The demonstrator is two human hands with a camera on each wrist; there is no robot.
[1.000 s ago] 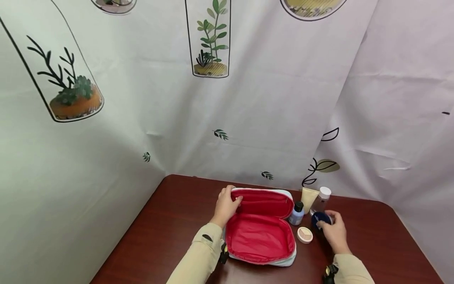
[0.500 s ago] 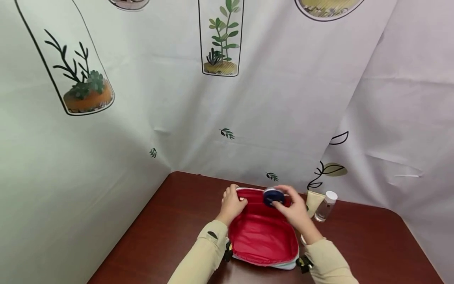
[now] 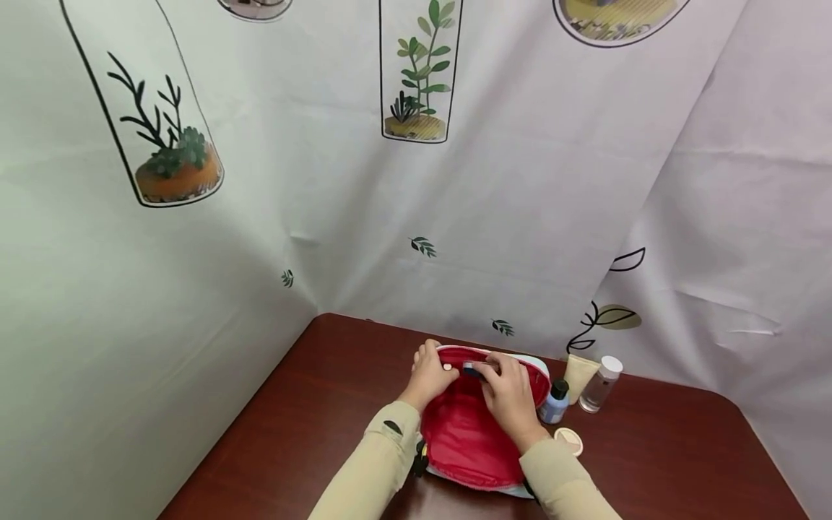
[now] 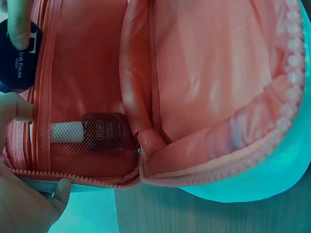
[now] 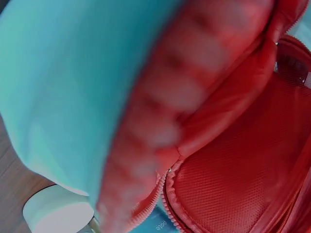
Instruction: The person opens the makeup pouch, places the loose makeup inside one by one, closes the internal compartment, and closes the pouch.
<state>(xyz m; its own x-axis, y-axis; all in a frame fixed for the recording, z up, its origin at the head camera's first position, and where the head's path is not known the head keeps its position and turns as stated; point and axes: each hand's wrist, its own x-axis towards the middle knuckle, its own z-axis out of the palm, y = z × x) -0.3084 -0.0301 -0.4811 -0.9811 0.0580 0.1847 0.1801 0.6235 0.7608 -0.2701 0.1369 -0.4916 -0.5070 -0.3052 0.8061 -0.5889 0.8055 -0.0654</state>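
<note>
A cosmetic bag (image 3: 471, 440) with a red lining lies open on the table, its lid raised at the back. My left hand (image 3: 430, 377) grips the lid's left edge, thumb on the inside by the mesh pocket (image 4: 90, 63). In my right hand (image 3: 510, 393) I pinch a dark blue round powder compact (image 4: 18, 58) at the zipped edge of that pocket. A small dark bottle with a white patterned cap (image 4: 104, 132) sits behind the mesh. The right wrist view shows the bag's pale blue side (image 5: 73, 97), with the right hand out of sight.
Right of the bag stand a blue bottle with a black cap (image 3: 554, 404), a cream tube (image 3: 580, 377) and a clear bottle with a white cap (image 3: 601, 386). A round three-colour palette (image 3: 569, 440) lies in front of them. A patterned cloth (image 3: 338, 217) hangs behind the table.
My right hand has picked the compact up from beside the bottles and brought it left to the raised lid, where it is now tilted at the pocket. The left hand stays on the lid.
</note>
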